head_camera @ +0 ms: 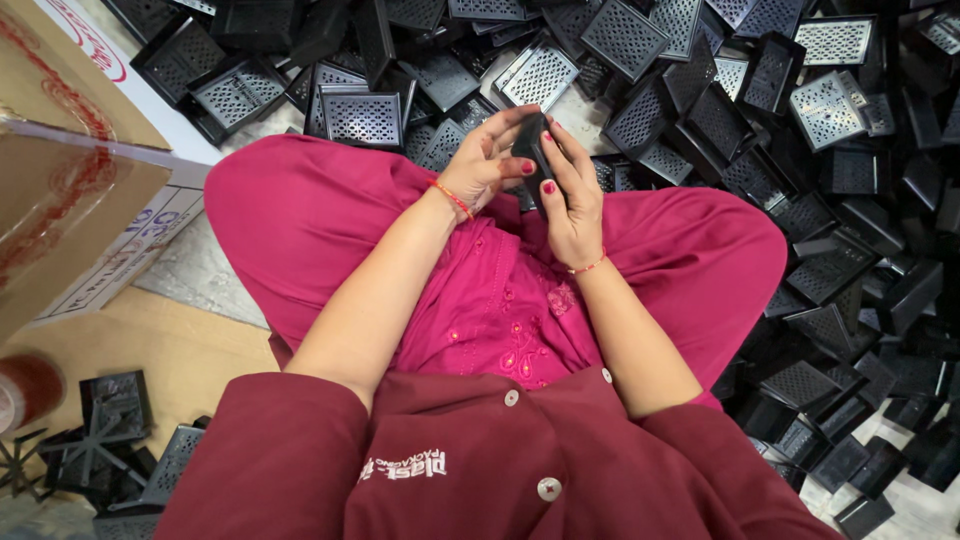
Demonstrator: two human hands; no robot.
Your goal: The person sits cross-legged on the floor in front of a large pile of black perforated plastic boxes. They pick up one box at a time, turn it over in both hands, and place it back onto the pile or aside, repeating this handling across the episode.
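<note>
Seen from above, seated cross-legged on the floor, pink trousers (300, 215) spread wide, maroon shirt (480, 465) nearest the camera

Both hands raised over the lap, meeting on one small black part (530, 150), held upright just above the pink cloth. Left hand (485, 160) curled round the part from the left, fingers bent and pressed close together, thumb tip against the part's side. Right hand (572, 195) cupping the part from the right, fingers wrapped along its edge, thumb laid flat on its face. Part largely hidden by both hands; shape beyond a dark narrow piece not clear. Red thread bands on both wrists, red polish on the nails

Beyond the lap and to its right, a deep pile (760, 120) of black plastic trays with perforated lattice faces, tumbled at all angles, a few showing pale in the light. Left of the lap, a cardboard box (70, 180) with red print, standing on bare floor. Nearer than the box, still left of the lap, a sheet of brown card (150, 350) on the floor. At the lower left corner, a few more black trays (115, 410) and a spoked black piece (75, 455), well apart from the hands. Beside those, a roll of brown tape (25, 390) at the frame edge
</note>
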